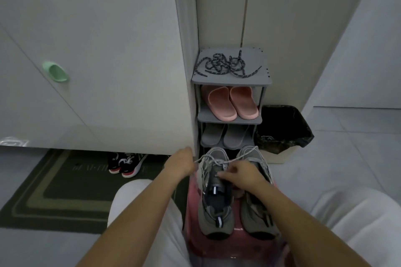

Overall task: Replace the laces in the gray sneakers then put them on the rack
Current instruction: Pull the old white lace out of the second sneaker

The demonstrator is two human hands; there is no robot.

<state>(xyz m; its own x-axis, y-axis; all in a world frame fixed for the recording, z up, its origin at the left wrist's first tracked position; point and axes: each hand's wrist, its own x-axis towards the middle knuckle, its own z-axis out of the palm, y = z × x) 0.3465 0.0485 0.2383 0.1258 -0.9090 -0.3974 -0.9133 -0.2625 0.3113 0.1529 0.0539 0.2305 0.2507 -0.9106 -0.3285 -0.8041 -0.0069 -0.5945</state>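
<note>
Hands [182,163] [244,174] hide the gray sneakers' [217,206] lace [213,161] ends.

Matt grey mesh-and-suede sneakers [216,201] sit on a glossy pink plastic stool [217,245] at lower centre. Above, the smooth matt grey plastic rack [230,81] carries dark braided laces [225,64] and rubbery pink slippers [233,102].

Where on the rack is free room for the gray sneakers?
The rack looks crowded: dark laces sprawl over the top shelf, pink slippers fill the second, gray slippers the third. Only the top's front edge is bare. Below, I cannot tell.
</note>
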